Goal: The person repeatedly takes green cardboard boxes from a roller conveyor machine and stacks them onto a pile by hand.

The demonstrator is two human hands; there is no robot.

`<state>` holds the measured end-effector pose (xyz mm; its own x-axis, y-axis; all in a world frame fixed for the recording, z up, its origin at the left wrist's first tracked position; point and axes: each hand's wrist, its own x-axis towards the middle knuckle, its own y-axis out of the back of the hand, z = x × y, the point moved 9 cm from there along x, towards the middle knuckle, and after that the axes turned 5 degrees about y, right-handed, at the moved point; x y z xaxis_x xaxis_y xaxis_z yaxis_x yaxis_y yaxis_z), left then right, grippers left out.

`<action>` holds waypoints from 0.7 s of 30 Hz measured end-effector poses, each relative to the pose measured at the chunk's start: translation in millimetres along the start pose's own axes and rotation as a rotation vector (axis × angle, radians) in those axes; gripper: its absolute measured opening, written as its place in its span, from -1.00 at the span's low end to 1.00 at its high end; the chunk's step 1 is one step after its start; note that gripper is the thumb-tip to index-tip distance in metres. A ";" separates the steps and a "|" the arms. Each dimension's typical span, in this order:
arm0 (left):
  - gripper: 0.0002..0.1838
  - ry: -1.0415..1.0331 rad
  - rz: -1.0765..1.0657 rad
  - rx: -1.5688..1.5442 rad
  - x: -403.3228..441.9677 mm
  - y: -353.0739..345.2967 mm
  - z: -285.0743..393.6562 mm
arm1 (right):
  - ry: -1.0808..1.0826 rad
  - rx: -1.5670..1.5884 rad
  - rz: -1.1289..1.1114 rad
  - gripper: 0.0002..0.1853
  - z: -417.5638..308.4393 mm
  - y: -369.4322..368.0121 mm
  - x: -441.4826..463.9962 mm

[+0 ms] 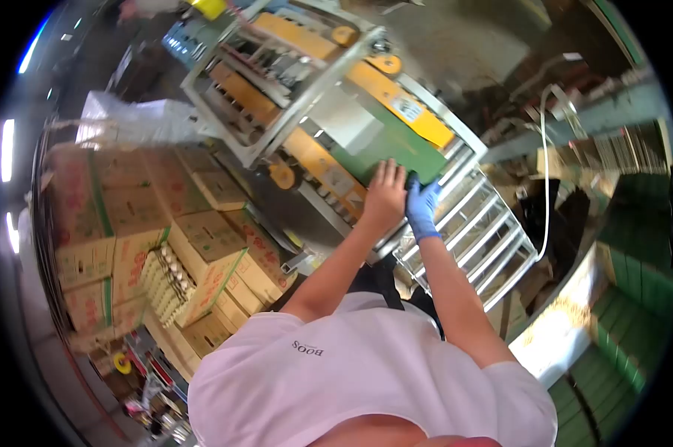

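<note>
A green carton (405, 141), its top flat and partly shiny, lies between the yellow side belts (400, 104) of a carton-sealing machine. My left hand (386, 195), bare, rests with its fingers stretched out on the near edge of the carton. Close beside it is my right hand (424, 206) in a blue glove, its fingers apart at the same near edge. Neither hand is wrapped round anything. The carton's underside and near face are hidden by my hands.
A metal roller conveyor (474, 231) extends from the machine at right. Stacked brown cartons (143, 194) stand at left, with egg trays (165, 287) in an open one. Green cartons (631, 313) are stacked at far right. A white hose (547, 171) hangs nearby.
</note>
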<state>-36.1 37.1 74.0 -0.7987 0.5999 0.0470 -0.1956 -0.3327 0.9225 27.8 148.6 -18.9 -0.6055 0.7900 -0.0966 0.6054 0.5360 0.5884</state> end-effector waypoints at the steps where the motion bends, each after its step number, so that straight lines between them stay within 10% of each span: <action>1: -0.35 -0.010 -0.003 0.029 -0.2 0.5 -0.7 | 0.119 -0.020 -0.039 -0.26 0.3 -7.6 0.5; 4: -0.44 -0.173 0.017 0.019 1.7 10.2 15.9 | -0.078 0.124 -1.134 -0.51 31.1 -37.7 -22.8; 7: -0.68 -0.325 -0.044 -0.070 -2.4 21.5 69.4 | 0.317 -0.023 -0.797 -0.44 21.0 72.3 -25.9; 11: -0.78 -0.500 -0.107 -0.129 13.0 -69.0 121.8 | -0.001 0.054 -0.169 -0.33 82.6 295.7 -73.1; 14: -0.82 -0.642 -0.212 -0.409 4.0 -86.5 277.0 | -0.203 0.415 0.206 -0.48 145.7 494.7 -148.2; 21: -0.44 -0.916 -0.649 -1.203 -63.5 7.9 767.5 | 0.087 -0.173 1.099 -0.36 170.8 1006.6 -266.5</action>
<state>449.8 554.8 372.3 0.0843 0.9146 0.3954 -0.9946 0.0534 0.0886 886.8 528.5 461.9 0.1768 0.7820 0.5977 0.7579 -0.4956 0.4242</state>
